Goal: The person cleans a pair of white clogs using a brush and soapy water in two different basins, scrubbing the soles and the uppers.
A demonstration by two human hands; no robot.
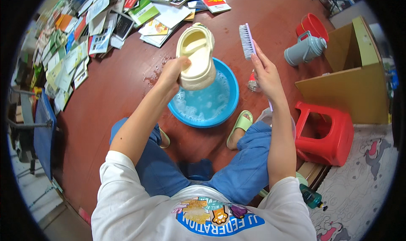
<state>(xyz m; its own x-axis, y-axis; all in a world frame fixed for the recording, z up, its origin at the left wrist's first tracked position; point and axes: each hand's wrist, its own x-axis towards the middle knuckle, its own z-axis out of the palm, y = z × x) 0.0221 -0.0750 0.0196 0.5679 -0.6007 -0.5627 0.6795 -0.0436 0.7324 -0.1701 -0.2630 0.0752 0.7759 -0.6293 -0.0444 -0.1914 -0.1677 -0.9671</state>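
Note:
My left hand [175, 70] grips a cream foam clog [199, 70] by its side, with the opening facing up towards me. The clog is held over the far left part of a round blue basin [235, 96]. Soapy water [206, 100] with white suds fills the lower part of the basin. To the right of the basin, my right hand [268, 71] holds a scrubbing brush [246, 42] by its lilac handle. Its pale bristles point left, apart from the clog. Part of the handle is hidden behind the hand and wrist.
Books and papers [152, 22] are heaped at the far left. On the right are a grey thermos flask [303, 50], a red bucket [314, 25], an open cardboard box [345, 85] and a red plastic stool [344, 136]. A bottle [252, 82] lies beside the basin; a green bottle [311, 196] lies lower right.

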